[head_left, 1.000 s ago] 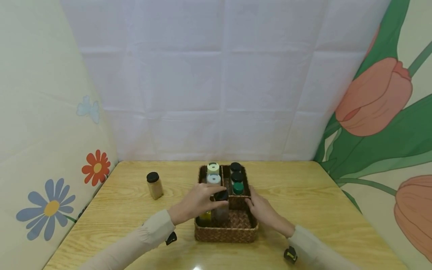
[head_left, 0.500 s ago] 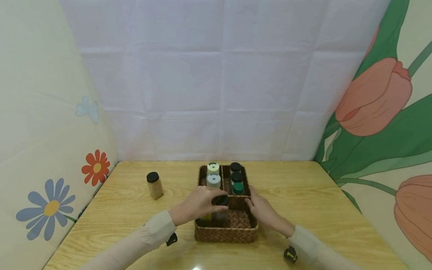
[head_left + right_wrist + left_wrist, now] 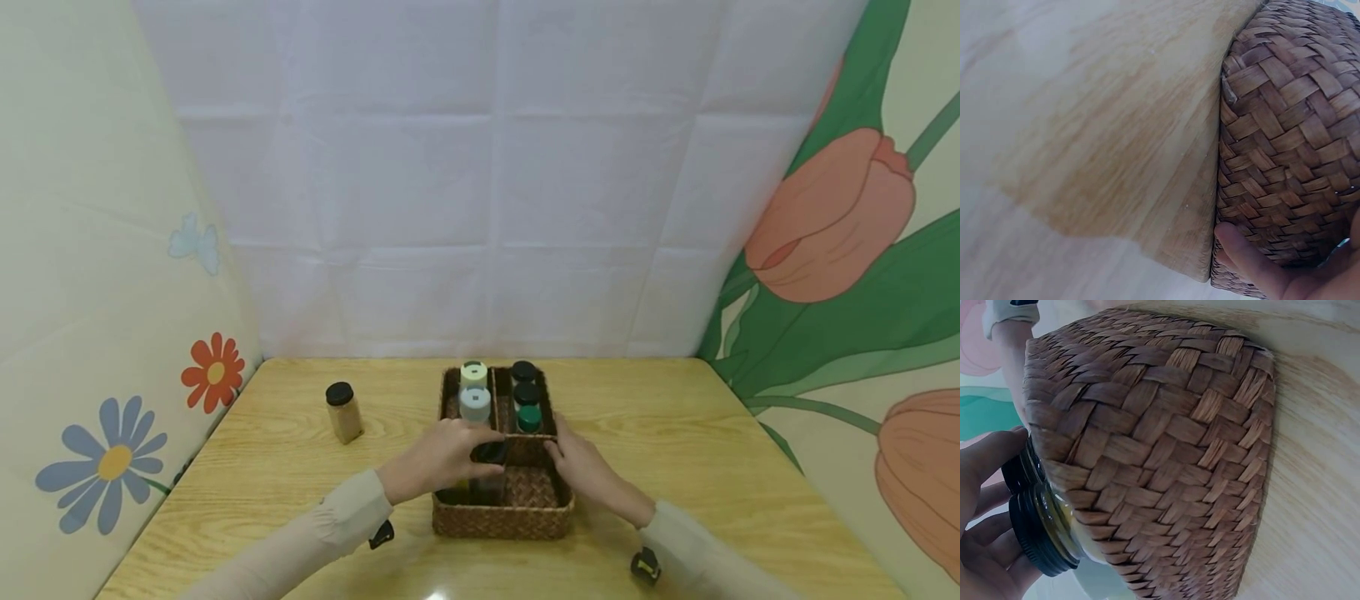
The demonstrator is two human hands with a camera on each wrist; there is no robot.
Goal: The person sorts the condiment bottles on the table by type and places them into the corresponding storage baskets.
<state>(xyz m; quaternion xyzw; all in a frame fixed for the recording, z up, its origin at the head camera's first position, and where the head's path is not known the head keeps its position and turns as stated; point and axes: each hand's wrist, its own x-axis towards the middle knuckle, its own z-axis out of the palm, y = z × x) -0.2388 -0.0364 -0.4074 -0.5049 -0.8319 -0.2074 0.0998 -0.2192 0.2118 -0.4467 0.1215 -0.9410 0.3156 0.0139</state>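
A woven basket with dividers stands on the table. Over its front compartment, my left hand pinches a black-lidded jar by the lid between thumb and fingers; the jar's body sits down inside the basket. Next to it is another jar with a black lid and some yellow below, mostly covered by my left hand in the head view. My right hand holds the basket's right side, thumb at the rim and fingers along the outer wall. In the right wrist view, those fingers press against the weave.
Behind the divider, pale-capped bottles stand at the left, and jars with black lids and a green-capped one at the right. A black-lidded jar of tan powder stands alone on the wooden table, left of the basket.
My left hand has moved down a little, lowering the black-lidded jar deeper into the front compartment. My right hand stays in place on the basket's side.
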